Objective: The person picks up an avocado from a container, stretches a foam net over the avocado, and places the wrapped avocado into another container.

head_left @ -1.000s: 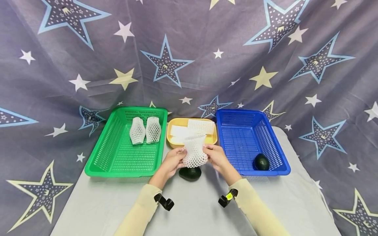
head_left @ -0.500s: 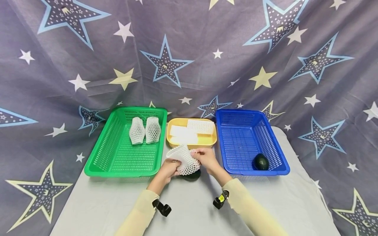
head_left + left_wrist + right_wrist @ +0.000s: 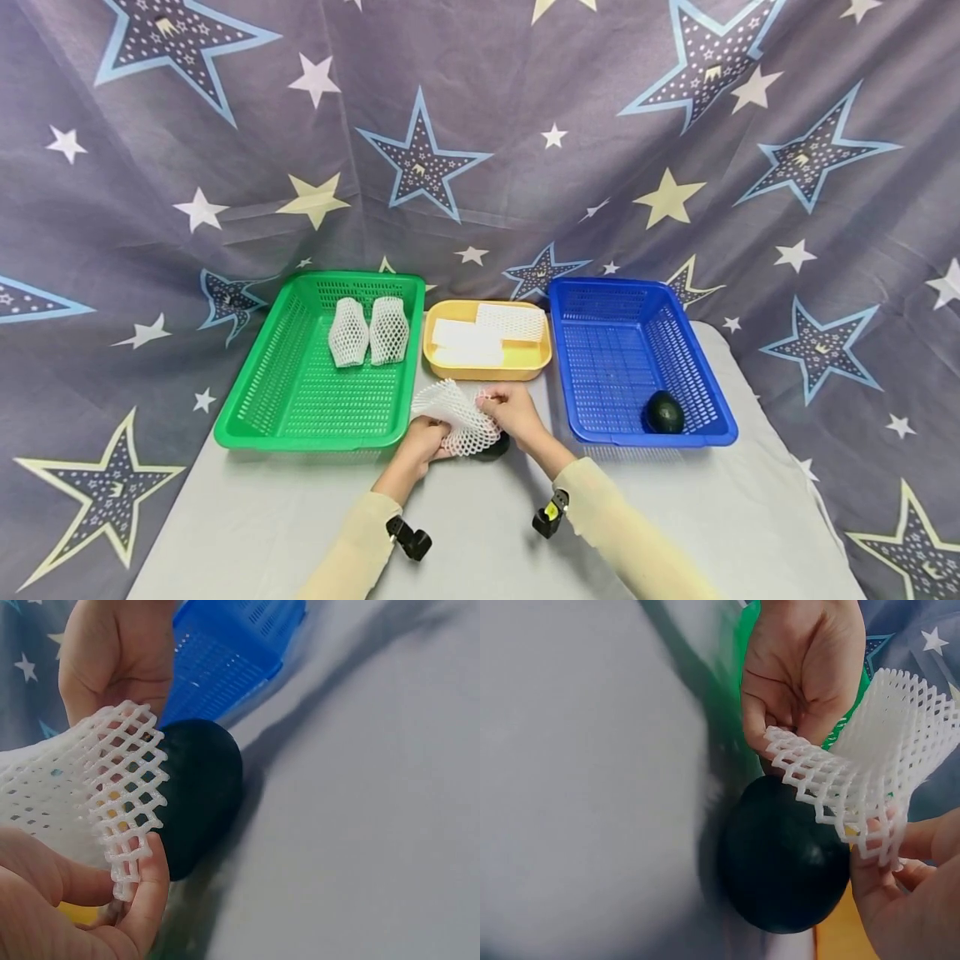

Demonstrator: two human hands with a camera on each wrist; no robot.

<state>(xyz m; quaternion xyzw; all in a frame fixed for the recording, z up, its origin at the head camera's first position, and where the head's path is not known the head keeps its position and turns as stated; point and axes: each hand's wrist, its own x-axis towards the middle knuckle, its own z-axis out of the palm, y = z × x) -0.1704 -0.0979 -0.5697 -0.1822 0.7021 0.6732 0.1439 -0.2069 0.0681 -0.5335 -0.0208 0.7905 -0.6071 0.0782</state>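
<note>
Between my two hands is a white foam net sleeve [image 3: 459, 417], tilted, with its near mesh end spread open. My left hand [image 3: 422, 446] pinches one side of that end between thumb and fingers. On the other side, my right hand [image 3: 514, 412] pinches the mesh edge. Just beyond the open end lies a dark green avocado [image 3: 780, 859] on the table; the sleeve covers part of it in the head view. In the left wrist view, the avocado [image 3: 202, 795] shows right beside the mesh rim, and I cannot tell whether they touch.
A green basket [image 3: 315, 443] at left holds two sleeved pieces [image 3: 369, 332]. At the back middle, a yellow tray [image 3: 525, 357] holds several flat white foam sleeves [image 3: 468, 342]. The blue basket [image 3: 600, 367] at right contains another avocado [image 3: 664, 412]. A star-patterned cloth hangs behind.
Both hands have lowered the foam net sleeve toward the table and shifted it left, tilting it so its open end faces the avocado. The baskets and tray stay put.
</note>
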